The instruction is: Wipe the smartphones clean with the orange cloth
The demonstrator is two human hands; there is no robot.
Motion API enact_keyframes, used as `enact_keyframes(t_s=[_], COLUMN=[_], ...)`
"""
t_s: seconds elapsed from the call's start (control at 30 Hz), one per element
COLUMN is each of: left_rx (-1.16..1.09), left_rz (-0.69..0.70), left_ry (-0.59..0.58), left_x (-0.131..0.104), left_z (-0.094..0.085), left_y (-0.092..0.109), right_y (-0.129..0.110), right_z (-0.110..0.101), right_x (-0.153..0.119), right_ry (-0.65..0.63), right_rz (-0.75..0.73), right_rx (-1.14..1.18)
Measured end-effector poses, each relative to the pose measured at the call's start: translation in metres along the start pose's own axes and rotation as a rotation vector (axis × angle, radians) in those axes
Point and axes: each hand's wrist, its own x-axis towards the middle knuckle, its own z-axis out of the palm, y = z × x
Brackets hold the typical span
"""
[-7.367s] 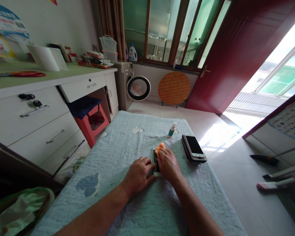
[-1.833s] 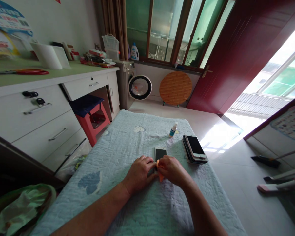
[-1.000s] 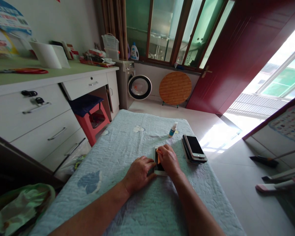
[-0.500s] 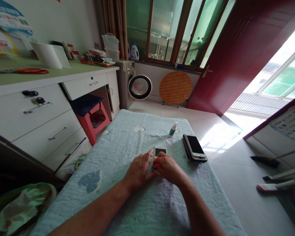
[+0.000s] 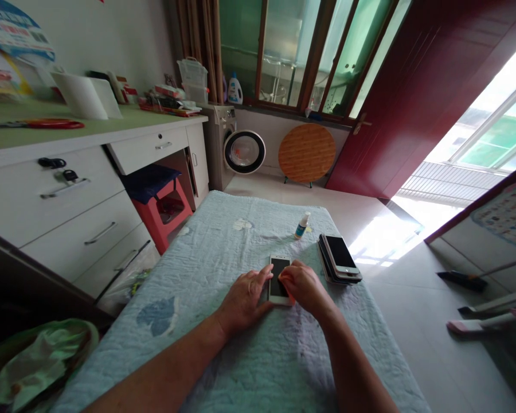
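A white phone (image 5: pixel 280 295) with a dark screen lies face up on the light blue quilted cover (image 5: pixel 223 241). My left hand (image 5: pixel 246 293) rests at the phone's left edge, fingers apart, fingertips touching its side. Over the right part of the screen, my right hand (image 5: pixel 303 287) is closed on a small orange cloth (image 5: pixel 290 296), mostly hidden by the fingers. Beyond them stands a small spray bottle (image 5: pixel 301 226) with a white top. Right of my right hand lies a stack of devices (image 5: pixel 341 259), a white phone with a black screen on top.
On the left are a desk (image 5: pixel 155 131) with drawers, a red stool (image 5: pixel 165 209) and a green-rimmed bin (image 5: pixel 92 338). Behind the covered surface stand a washing machine (image 5: pixel 217 146) with its door open and a round wooden board (image 5: pixel 307 153). A broom (image 5: pixel 462 281) lies at right.
My right hand has moved right across the phone with the orange cloth, uncovering more of the screen. My left hand has stayed nearly in place at the phone's left edge.
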Motion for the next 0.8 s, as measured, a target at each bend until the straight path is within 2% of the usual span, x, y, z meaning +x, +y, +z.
enact_keyframes(t_s=[0.17, 0.3, 0.53, 0.8], left_rx=[-0.040, -0.066, -0.031, -0.026], left_rz=[-0.006, -0.025, 0.002, -0.041], left_ry=[-0.017, -0.021, 0.016, -0.011], left_x=[0.001, 0.001, 0.000, 0.001], left_z=[0.001, 0.004, 0.004, 0.004], left_y=[-0.002, -0.003, -0.003, -0.002], right_y=[0.012, 0.009, -0.002, -0.011], right_z=[0.014, 0.024, 0.022, 0.015], right_x=[0.012, 0.019, 0.012, -0.002], right_ry=[0.181, 0.217, 0.114, -0.116], right_rz=[0.102, 0.080, -0.086, -0.203], right_rx=[-0.050, -0.088, -0.026, 0.053])
